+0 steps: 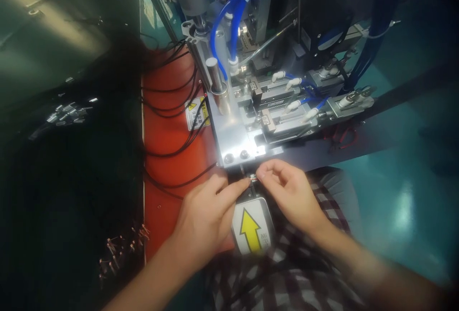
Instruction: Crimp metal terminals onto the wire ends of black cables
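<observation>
My left hand (206,217) and my right hand (287,196) meet just below the front edge of a metal machine plate (233,134). Both pinch a tiny part with a thin wire end (253,178) between thumb and forefinger, fingertips nearly touching. The piece is too small to name exactly. Right under my hands lies a white label with a yellow arrow (251,229) pointing toward the machine.
Black wires (172,91) run across an orange surface (165,134) on the left. Blue air hoses (229,19), cylinders and clamps crowd the machine behind. A bundle of wire ends (118,249) lies lower left. A teal floor (394,196) shows on the right.
</observation>
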{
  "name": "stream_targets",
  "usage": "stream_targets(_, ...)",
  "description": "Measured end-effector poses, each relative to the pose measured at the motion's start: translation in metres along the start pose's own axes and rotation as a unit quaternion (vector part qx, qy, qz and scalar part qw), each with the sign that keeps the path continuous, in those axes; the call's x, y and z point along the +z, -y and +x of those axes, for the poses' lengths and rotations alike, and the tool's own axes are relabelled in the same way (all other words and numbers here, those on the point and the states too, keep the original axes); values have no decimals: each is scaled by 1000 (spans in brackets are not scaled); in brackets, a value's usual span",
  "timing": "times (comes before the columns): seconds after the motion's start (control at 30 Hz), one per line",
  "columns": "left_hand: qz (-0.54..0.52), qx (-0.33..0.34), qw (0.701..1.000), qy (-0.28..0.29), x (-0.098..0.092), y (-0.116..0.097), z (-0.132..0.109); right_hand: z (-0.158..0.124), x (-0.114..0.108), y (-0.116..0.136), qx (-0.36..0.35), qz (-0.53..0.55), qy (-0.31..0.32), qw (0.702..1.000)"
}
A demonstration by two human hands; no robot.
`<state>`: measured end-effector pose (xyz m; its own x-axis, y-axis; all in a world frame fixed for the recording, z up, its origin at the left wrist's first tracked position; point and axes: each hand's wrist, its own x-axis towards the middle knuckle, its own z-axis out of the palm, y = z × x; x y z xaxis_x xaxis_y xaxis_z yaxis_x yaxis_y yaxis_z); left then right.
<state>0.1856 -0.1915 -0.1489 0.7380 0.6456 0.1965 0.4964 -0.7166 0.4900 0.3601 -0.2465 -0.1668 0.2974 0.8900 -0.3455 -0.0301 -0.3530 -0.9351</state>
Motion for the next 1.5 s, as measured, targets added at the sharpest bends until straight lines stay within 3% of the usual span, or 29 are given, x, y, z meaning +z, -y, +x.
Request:
stream_targets(0.17,63,35,997,30,-1,2,-2,5,-1,7,36,0,8,999)
stream_targets(0.33,77,50,995,24,1,6,-6,10,-11,5,130,93,112,981)
stream_targets(0.5,59,57,996,37,-1,7,-6,5,-10,-4,77,117,56,989)
stream_targets(0.7,39,52,998,4,1,7,-5,-2,-1,-1,34,49,-9,998)
stream_targets(0.93,38,67,997,-19,-4,7,-2,0,-3,-3,8,-22,35,999)
stream_targets(1.17,18,92,995,-21,-3,13,-3,-3,-2,5,-63,-151,0,987)
stream_targets(1.33,83,102,991,-30,-1,10,-2,5,-5,2,57,-15,67,996)
stream_targets(1.5,89,104,990,-31,-2,9,-2,4,-9,-6,61,68,82,992)
